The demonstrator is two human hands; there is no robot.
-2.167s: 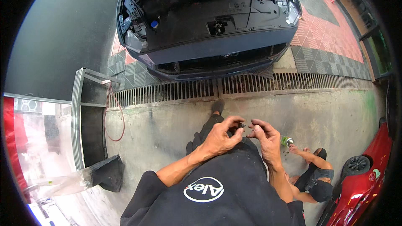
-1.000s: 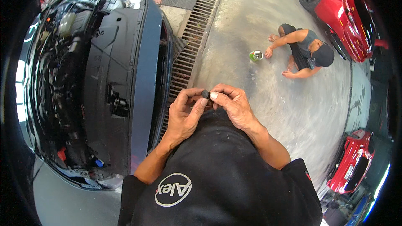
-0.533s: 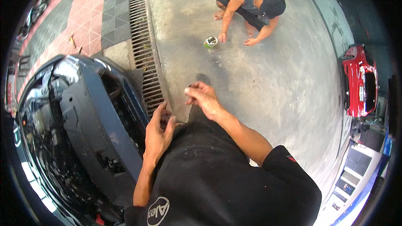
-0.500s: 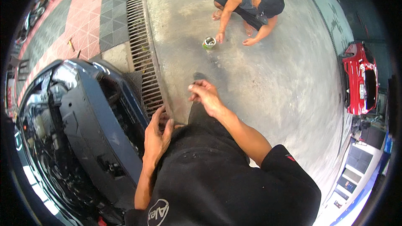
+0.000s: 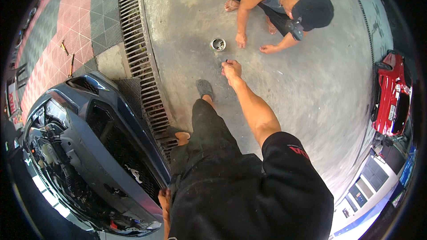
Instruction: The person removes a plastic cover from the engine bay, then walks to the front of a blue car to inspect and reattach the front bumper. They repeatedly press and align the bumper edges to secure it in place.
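Head view: right hand (image 5: pixel 232 70) out over the floor (image 5: pixel 284 93), fingers drawn into a pinch, a small dark piece (image 5: pixel 226 61) at the tips. Open can (image 5: pixel 212 48) upright on the floor just beyond, bits inside. Co-worker (image 5: pixel 275 0) crouched near it, hands low, apart from the can. Left hand (image 5: pixel 164 199) down beside the car (image 5: pixel 95 140), fingers partly curled; cannot tell whether it holds anything or touches the car.
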